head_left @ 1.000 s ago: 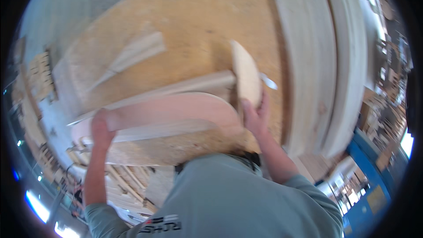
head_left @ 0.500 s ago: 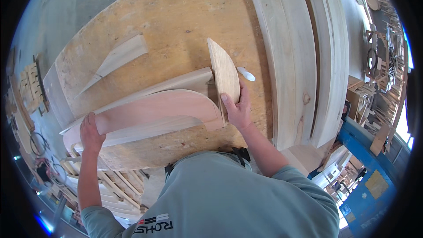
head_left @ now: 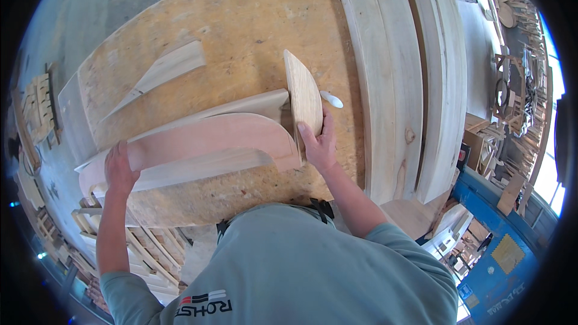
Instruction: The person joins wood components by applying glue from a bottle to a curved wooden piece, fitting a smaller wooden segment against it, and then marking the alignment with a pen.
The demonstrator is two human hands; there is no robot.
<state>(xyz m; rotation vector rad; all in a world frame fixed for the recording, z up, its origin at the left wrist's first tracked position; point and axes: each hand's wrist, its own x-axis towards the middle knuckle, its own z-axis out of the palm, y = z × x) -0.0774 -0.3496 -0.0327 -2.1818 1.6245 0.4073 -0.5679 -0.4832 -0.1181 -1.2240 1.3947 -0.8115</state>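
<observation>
Left fingers: I see my left hand clenched on the curved pink board's end, at 8 o'clock.
Right fingers: my right hand grips the upright rounded panel, at centre.
Table: chipboard table under both; pale wedge at 10 o'clock.

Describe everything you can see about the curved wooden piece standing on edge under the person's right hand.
The curved wooden piece is a thin, pale panel of what looks like plywood, with one straight edge and one rounded edge, shaped like half a leaf. It stands on edge on the chipboard tabletop, roughly upright. The right hand holds its near end, fingers against its face. Its lower end meets the long reddish curved board lying flat, whose far end the left hand presses down.
</observation>
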